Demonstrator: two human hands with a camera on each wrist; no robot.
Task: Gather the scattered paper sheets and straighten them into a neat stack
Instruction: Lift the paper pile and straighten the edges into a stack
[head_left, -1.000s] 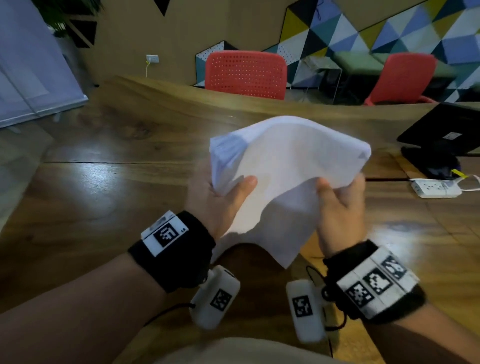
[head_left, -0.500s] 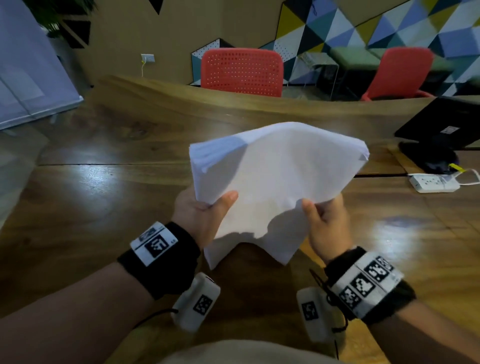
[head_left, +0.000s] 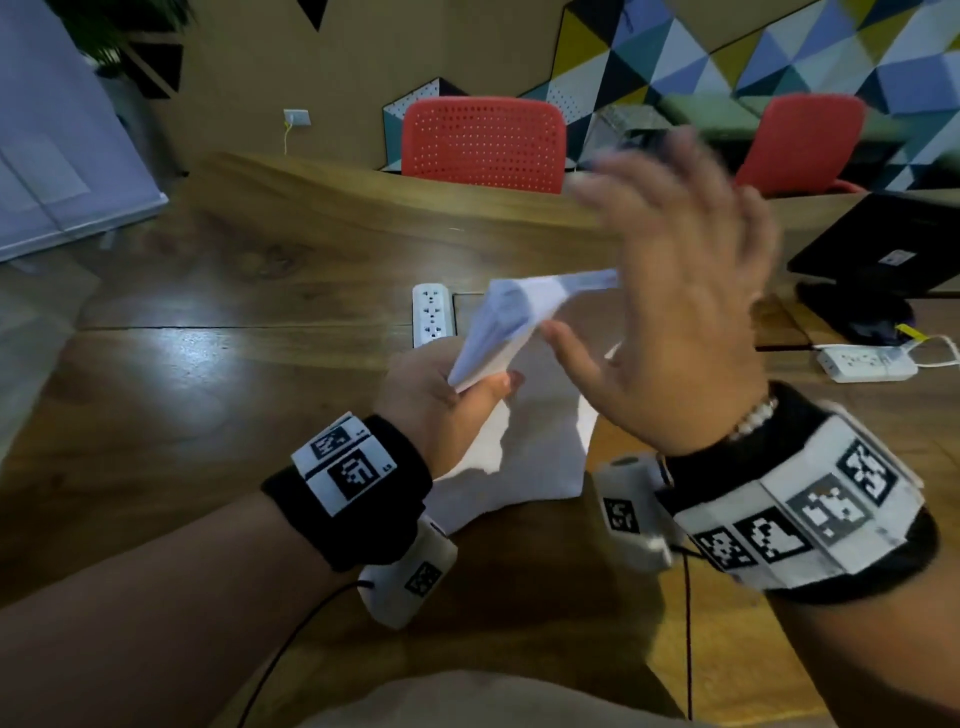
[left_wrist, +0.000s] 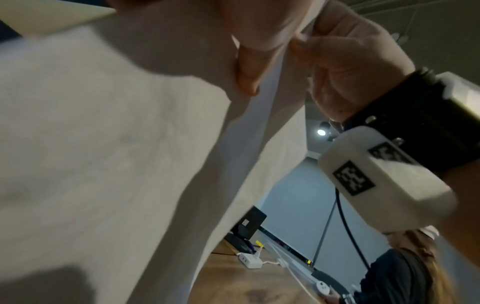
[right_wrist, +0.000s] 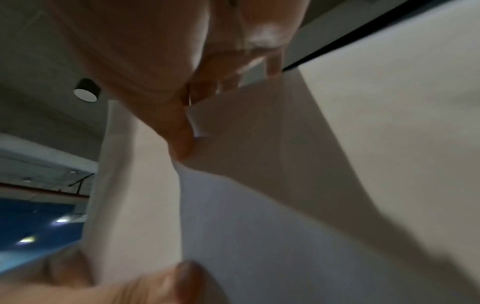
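Paper sheets (head_left: 498, 332) are pinched at the near corner by the left hand (head_left: 441, 395), held above the surface (head_left: 208, 395), probably so edges can be tapped level. Right hand (head_left: 670, 322) is spread flat beside them, blurred; contact cannot be told.

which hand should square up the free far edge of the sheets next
Right. The left hand already pinches the white paper sheets at their near corner, while the right hand is raised with straight fingers beside the far edge.

dim indoor | glare on table (head_left: 171, 358) | motion blur | wide-angle edge distortion
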